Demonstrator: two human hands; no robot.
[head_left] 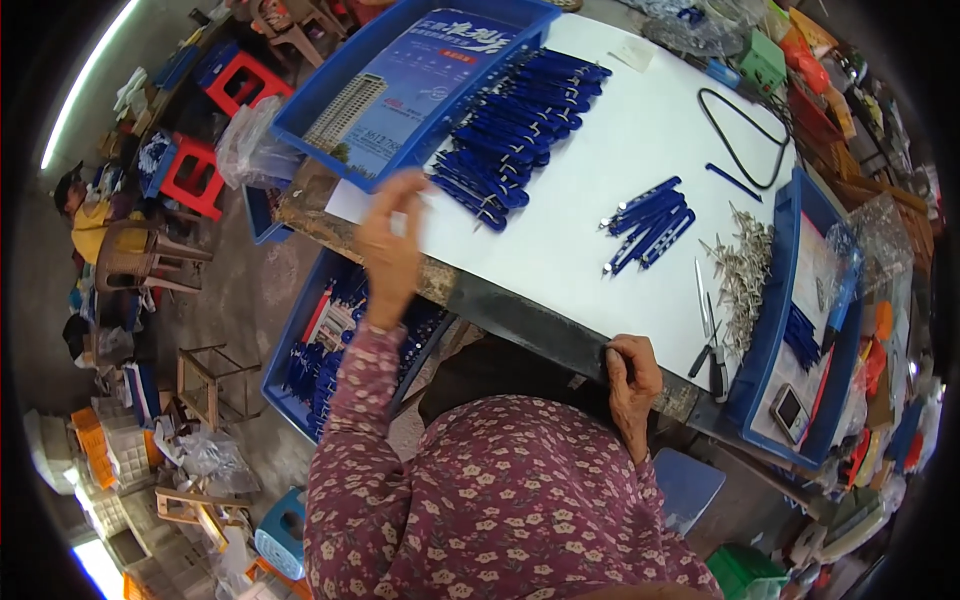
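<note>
My left hand point(392, 245) is raised over the table's near left edge, beside the corner of a blue tray point(290, 130). Motion smears its fingers, so whether they hold anything is unclear. Just to its right lies a dense row of slim blue plastic pieces point(510, 135) with metal ends. My right hand point(632, 385) rests at the table's front edge, fingers curled and thumb pressed in; what they hold, if anything, is hidden. Beyond it lie several slotted blue pieces point(648, 225) in a small group. A heap of small silvery metal parts point(742, 275) sits to the right.
Scissors point(717, 370) and a pointed blade-like tool point(703, 300) lie near the metal heap. A black loop point(745, 135) rests on the white tabletop point(560, 265). At right, a blue tray point(735, 415) holds a phone point(790, 412). Below left stands a crate point(275, 385) of blue pieces.
</note>
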